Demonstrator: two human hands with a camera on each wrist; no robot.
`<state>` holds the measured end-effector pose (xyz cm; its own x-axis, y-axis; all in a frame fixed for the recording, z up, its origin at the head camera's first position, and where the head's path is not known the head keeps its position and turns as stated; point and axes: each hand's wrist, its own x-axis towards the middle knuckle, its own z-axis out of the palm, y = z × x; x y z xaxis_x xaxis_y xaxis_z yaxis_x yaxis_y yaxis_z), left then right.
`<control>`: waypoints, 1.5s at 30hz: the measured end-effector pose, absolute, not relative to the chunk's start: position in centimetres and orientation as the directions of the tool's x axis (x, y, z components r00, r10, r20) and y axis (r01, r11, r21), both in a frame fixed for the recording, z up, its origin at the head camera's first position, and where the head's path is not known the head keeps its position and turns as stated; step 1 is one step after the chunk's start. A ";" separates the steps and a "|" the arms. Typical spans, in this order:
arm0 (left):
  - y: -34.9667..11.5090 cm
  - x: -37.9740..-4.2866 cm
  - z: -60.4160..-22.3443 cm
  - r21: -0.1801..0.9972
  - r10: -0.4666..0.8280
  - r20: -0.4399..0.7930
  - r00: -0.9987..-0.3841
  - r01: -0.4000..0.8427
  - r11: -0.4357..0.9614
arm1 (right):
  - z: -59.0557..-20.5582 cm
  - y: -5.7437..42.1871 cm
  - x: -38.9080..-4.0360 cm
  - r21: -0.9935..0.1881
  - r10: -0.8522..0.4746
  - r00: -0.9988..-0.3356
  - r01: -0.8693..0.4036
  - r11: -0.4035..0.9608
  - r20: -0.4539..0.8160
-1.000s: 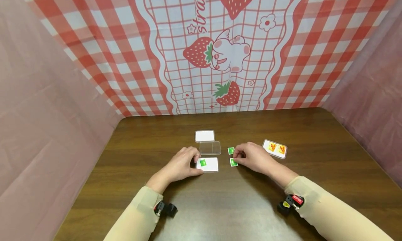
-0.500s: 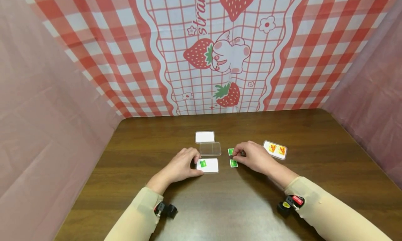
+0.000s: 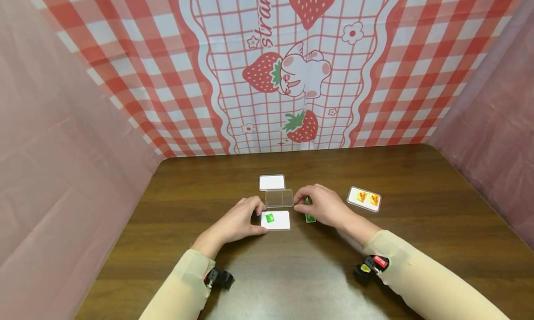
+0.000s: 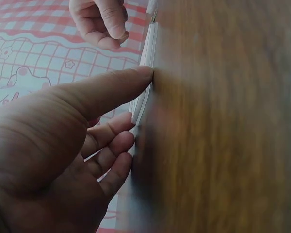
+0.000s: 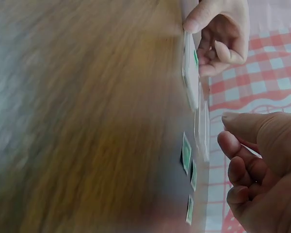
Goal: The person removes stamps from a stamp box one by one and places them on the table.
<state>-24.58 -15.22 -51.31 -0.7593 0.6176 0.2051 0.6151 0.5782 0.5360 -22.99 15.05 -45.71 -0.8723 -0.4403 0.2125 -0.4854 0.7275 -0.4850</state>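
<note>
My left hand (image 3: pixel 239 219) holds a flat white rectangular plate (image 3: pixel 280 220) by its left end, thumb on the near edge and fingers on the far edge. A small green square (image 3: pixel 270 218) lies tilted on the plate's left half. My right hand (image 3: pixel 323 204) hovers just right of the plate, thumb and index tips close together. Whether a thin piece is between them cannot be told. Below it on the table are small white-edged green squares (image 3: pixel 310 217), partly hidden in the head view. The right wrist view shows another green square (image 5: pixel 189 209) on the table.
Behind the held plate lies a clear two-part tray (image 3: pixel 279 198), with another white plate (image 3: pixel 272 182) beyond it. To the right rests a white plate with two orange pictures (image 3: pixel 364 199). A strawberry-patterned checked cloth (image 3: pixel 292 69) hangs behind the brown table (image 3: pixel 200 171).
My right hand has moved left from beside the green squares toward the held plate, covering more of them. My left hand has kept its hold on the plate.
</note>
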 end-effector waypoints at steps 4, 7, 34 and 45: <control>-14.8 -23.0 -48.6 0.531 0.629 0.194 -0.753 0.620 0.578 | -45.6 14.2 -23.1 -0.500 -0.451 -0.872 -0.482 0.720 0.191; -15.0 -23.2 -49.0 0.515 0.636 0.224 -0.738 0.644 0.566 | -45.7 13.5 -23.2 -0.506 -0.462 -0.868 -0.485 0.713 0.180; -14.8 -22.7 -47.9 0.530 0.610 0.156 -0.777 0.587 0.612 | -46.5 9.4 -23.7 -0.459 -0.524 -0.838 -0.530 0.713 0.152; -14.6 -22.5 -47.6 0.536 0.596 0.098 -0.797 0.547 0.643 | -46.8 8.8 -23.8 -0.439 -0.520 -0.844 -0.521 0.732 0.136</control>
